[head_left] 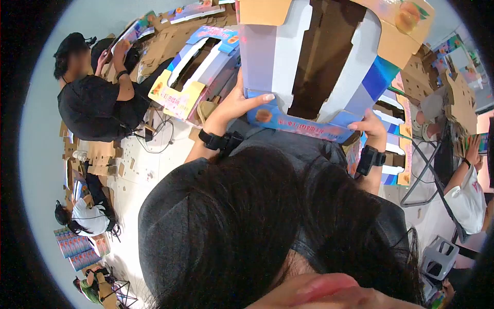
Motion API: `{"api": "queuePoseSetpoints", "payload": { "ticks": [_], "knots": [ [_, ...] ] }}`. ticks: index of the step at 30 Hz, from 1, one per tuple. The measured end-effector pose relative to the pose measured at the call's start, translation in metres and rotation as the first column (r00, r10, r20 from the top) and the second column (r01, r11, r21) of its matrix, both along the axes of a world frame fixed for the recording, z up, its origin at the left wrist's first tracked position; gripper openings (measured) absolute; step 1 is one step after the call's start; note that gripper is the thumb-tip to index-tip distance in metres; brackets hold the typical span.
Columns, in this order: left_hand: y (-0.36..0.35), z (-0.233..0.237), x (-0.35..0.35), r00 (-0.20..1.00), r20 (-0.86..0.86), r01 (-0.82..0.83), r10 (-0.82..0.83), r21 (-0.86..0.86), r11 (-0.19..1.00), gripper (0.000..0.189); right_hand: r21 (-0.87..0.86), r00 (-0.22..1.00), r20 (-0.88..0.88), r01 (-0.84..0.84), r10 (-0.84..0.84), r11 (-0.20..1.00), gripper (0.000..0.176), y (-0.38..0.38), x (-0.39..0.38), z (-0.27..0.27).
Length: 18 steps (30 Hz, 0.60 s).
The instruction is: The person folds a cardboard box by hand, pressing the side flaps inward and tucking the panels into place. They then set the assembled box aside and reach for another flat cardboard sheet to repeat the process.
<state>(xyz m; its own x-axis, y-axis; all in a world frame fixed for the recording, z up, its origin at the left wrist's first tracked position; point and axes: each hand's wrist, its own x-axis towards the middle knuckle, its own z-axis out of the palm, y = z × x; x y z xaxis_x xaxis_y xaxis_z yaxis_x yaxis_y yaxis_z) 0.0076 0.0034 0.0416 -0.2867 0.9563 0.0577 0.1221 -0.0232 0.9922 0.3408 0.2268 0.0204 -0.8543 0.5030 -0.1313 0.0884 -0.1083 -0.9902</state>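
Note:
A printed cardboard carton (260,62) stands out in front of my chest, with orange, blue and lilac panels and fruit pictures. Its folded flaps leave a long slot in the face toward me, with brown cardboard visible inside. My left hand (242,103) is closed on the carton's lower left edge, thumb lying across the near face. At the lower right corner, my right hand (371,125) grips the same carton with its thumb in front; its other fingers are mostly hidden. Black bands circle both wrists.
A similar carton (177,100) is just left of the held one. More printed cartons (395,177) are stacked at the right. Flat brown cardboard (159,49) lies behind. A seated person in black (95,108) works at left; other people sit farther off. A grey stool (440,257) stands lower right.

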Motion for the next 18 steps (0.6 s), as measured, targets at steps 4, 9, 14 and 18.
{"api": "queuePoseSetpoints", "payload": {
  "ticks": [4, 9, 14, 18],
  "knots": [
    [0.002, -0.004, -0.004, 0.996, -0.086, 0.009, -0.003, 0.074, 0.997, 0.121, -0.099, 0.986, -0.066, 0.143, -0.150, 0.985, 0.081, -0.003, -0.003, -0.009],
    [0.002, -0.031, -0.014, 0.980, -0.186, 0.089, -0.073, 0.080, 0.993, 0.134, -0.171, 0.961, -0.099, 0.239, -0.258, 0.956, 0.072, -0.002, -0.003, -0.019],
    [0.001, -0.026, -0.013, 0.968, -0.137, 0.204, -0.212, -0.076, 0.976, 0.139, -0.173, 0.966, -0.060, 0.236, -0.250, 0.956, 0.072, 0.017, 0.014, -0.042],
    [0.001, -0.029, -0.017, 0.962, -0.187, 0.189, -0.198, -0.065, 0.980, 0.139, -0.043, 0.972, 0.146, 0.195, -0.187, 0.980, 0.075, 0.021, 0.026, -0.032]
  ]
}}
